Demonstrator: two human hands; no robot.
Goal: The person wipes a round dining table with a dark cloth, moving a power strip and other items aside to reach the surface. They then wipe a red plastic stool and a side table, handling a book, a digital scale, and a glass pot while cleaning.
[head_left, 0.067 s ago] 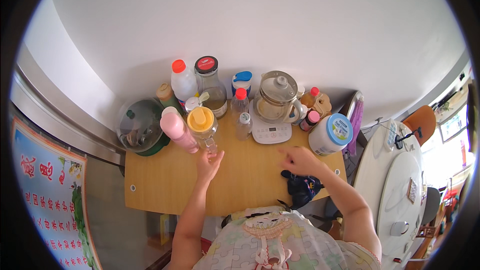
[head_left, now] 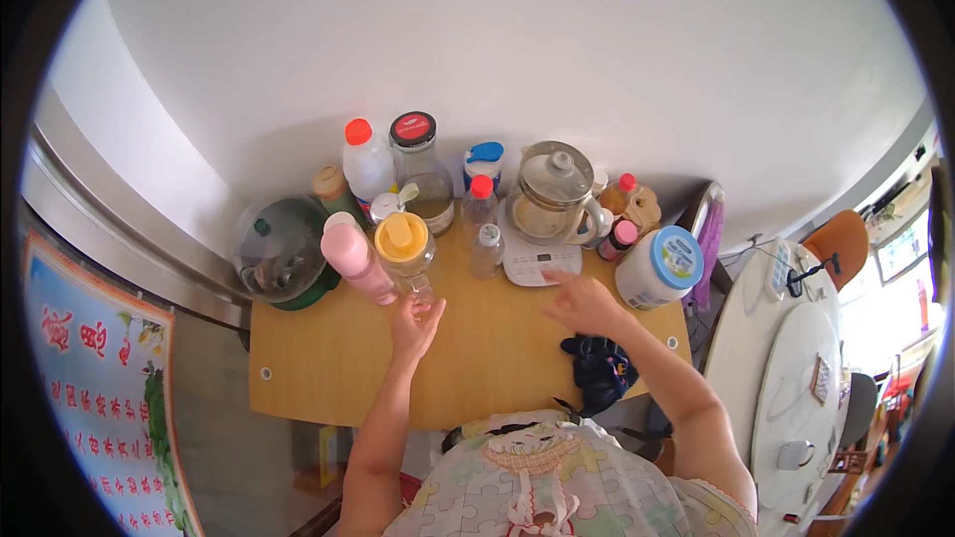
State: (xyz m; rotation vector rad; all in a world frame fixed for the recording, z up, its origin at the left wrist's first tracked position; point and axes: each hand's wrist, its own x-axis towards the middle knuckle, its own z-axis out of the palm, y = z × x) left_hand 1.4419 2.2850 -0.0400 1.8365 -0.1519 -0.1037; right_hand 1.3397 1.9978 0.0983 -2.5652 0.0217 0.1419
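Observation:
My left hand (head_left: 416,326) is at the lower end of a clear jug with a yellow lid (head_left: 402,239), fingertips close to its handle; whether they touch it I cannot tell. Its fingers are apart and hold nothing. Beside the jug leans a pink bottle (head_left: 356,261). My right hand (head_left: 589,306) hovers empty over the table, fingers stretched toward the white base (head_left: 543,267) of a glass kettle (head_left: 549,201). Below that hand lies a dark cloth-like bundle (head_left: 601,374). Left of the base stands a small clear bottle (head_left: 487,253), with a red-capped clear bottle (head_left: 479,207) behind it.
Along the wall stand a red-capped white bottle (head_left: 368,164), a tall glass bottle (head_left: 425,179) and a blue-lidded container (head_left: 483,165). A green basin with a clear cover (head_left: 284,254) sits at the left end, a blue-lidded white tub (head_left: 659,267) at the right. Further right is a round-topped table (head_left: 811,388).
My right hand has moved slightly forward and left, toward the kettle base, and its fingers have stretched out. My left hand has hardly moved.

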